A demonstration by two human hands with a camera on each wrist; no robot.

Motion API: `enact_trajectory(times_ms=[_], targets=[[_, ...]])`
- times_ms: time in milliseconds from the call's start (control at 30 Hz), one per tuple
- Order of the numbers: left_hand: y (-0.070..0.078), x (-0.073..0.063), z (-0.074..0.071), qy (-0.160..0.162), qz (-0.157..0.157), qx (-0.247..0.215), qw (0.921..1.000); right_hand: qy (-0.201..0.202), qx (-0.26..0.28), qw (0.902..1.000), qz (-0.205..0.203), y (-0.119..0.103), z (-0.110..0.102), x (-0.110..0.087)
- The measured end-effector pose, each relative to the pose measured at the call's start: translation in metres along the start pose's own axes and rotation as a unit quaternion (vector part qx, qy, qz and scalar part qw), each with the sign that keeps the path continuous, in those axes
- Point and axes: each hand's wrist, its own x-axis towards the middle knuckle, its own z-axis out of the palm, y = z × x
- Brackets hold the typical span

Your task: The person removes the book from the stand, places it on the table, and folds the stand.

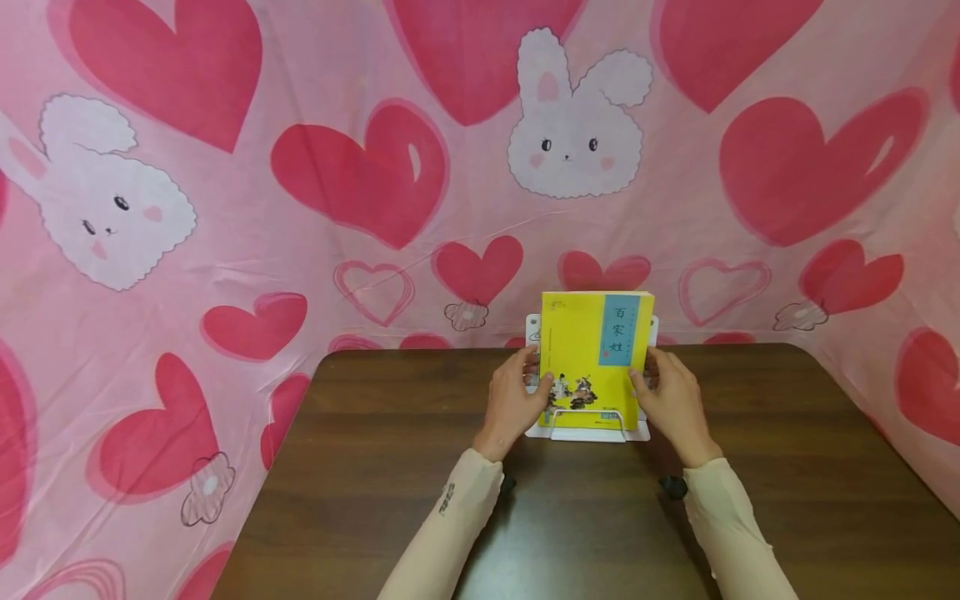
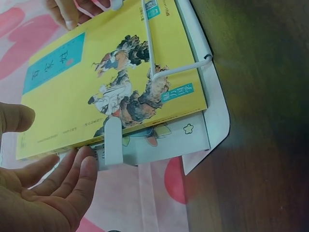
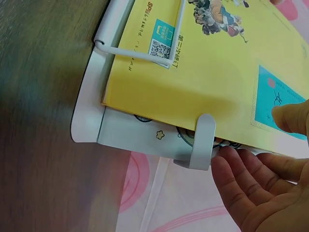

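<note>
A yellow book (image 1: 581,342) with a blue title panel leans upright against a white book stand (image 1: 534,432). The stand's wire bar (image 2: 181,70) crosses the lower cover. Its white side clips (image 2: 114,140) overlap the cover's edges. My left hand (image 1: 517,398) holds the book's left side, its thumb in front and fingers at the edge. At the opposite side my right hand (image 1: 672,402) grips in the same manner, with the thumb (image 3: 287,117) over the title panel. Fingertips (image 3: 229,154) sit right at the book's edge near the clip.
The stand rests on a dark brown wooden table (image 1: 390,433), towards its far edge. Behind hangs a pink cloth (image 1: 480,192) with red hearts and white rabbits, which also runs down the left and right sides. Cream sleeves (image 1: 450,525) cover both forearms.
</note>
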Motion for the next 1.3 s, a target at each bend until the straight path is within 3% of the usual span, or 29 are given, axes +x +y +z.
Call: enact_trajectory(times_ms=[167, 367, 767, 1033, 1300], targets=[[-0.003, 0.001, 0.002, -0.008, -0.013, 0.009, 0.9999, 0.005, 0.01, 0.9999, 0.005, 0.001, 0.002, 0.0], [-0.008, 0.003, 0.005, 0.002, -0.002, 0.008, 1.0, 0.015, 0.02, 0.9997, 0.007, 0.003, 0.005, 0.001], [-0.018, 0.008, 0.012, 0.038, 0.008, 0.004, 0.9992, 0.044, 0.072, 0.9951, 0.053, 0.011, 0.012, 0.002], [-0.02, 0.009, 0.018, 0.083, 0.01, 0.0, 0.9965, 0.048, 0.089, 0.9917, 0.079, 0.013, 0.014, 0.003], [-0.02, 0.008, 0.019, 0.086, 0.009, 0.001, 0.9962, 0.053, 0.081, 0.9914, 0.087, 0.015, 0.015, 0.002]])
